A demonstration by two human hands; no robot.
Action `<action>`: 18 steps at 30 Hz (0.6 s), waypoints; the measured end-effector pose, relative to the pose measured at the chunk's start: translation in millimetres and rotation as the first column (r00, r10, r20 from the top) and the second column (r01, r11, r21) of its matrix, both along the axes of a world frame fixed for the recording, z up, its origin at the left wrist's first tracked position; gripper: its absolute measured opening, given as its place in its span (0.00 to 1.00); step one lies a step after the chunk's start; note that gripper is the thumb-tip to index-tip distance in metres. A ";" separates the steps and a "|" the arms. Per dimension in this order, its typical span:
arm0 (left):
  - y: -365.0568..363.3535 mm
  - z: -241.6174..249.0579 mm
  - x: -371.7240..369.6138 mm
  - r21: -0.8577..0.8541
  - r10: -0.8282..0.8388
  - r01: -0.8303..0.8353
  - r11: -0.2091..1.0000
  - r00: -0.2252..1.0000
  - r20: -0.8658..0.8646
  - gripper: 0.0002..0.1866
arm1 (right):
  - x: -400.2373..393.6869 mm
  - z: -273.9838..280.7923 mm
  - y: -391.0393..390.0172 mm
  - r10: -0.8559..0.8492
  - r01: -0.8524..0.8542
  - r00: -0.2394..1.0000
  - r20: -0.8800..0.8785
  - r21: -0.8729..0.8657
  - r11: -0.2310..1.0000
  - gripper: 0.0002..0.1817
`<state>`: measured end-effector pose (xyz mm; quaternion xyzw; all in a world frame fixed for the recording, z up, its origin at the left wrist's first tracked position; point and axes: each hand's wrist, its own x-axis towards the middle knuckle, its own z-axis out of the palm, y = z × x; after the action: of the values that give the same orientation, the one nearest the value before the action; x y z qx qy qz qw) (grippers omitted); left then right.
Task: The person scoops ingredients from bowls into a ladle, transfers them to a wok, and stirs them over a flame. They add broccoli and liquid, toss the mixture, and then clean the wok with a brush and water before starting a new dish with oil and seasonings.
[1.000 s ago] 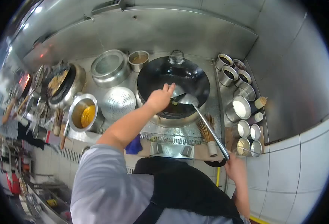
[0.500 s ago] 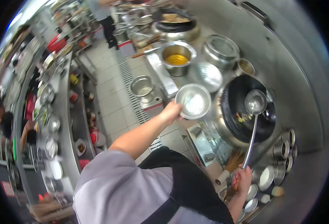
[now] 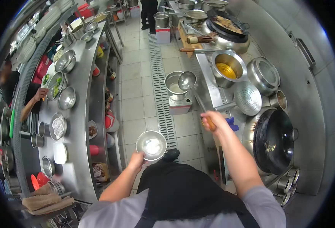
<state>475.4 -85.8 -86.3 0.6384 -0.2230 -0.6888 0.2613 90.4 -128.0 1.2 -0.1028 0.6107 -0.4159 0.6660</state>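
My left hand point(image 3: 137, 160) grips the rim of a shiny steel bowl point(image 3: 146, 149) low in front of my apron; no food shows in it. In my right hand point(image 3: 215, 122) is the wooden-ended handle of a ladle point(image 3: 187, 80), its cup overlapping a steel pot point(image 3: 171, 86) that stands low by the floor drain. To the right of that hand lies a perforated strainer point(image 3: 248, 98). A black wok point(image 3: 281, 129) with a few small food bits sits on the stove beyond my right forearm.
A pot of yellow liquid point(image 3: 216, 62), a lidded pot point(image 3: 264, 76) and another wok with food point(image 3: 225, 24) line the stove. Along the left runs a steel counter point(image 3: 74, 125) with several bowls. Another person's hand point(image 3: 41, 94) reaches to a bowl there. Someone stands far down the aisle.
My view has turned left. The ladle has left the wok and is now over the low pot by the drain. The bowl has come lower and closer to my body.
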 end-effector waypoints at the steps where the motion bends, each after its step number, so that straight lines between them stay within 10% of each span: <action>1: 2.3 -4.7 11.4 -0.010 0.047 -0.047 0.999 0.998 0.036 0.19 | 8.2 -16.7 -34.0 0.013 -0.011 0.999 -0.052 0.056 0.998 0.06; 18: 94.3 37.9 156.4 -0.040 0.450 -0.456 0.889 0.852 0.267 0.21 | 23.5 -166.4 -217.9 0.112 -0.061 0.978 -0.174 0.277 0.959 0.05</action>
<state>631.8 8.5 -48.4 0.7634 -0.0914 -0.5175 0.3755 113.9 -345.9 -165.2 -0.0767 0.7166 -0.2875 0.6308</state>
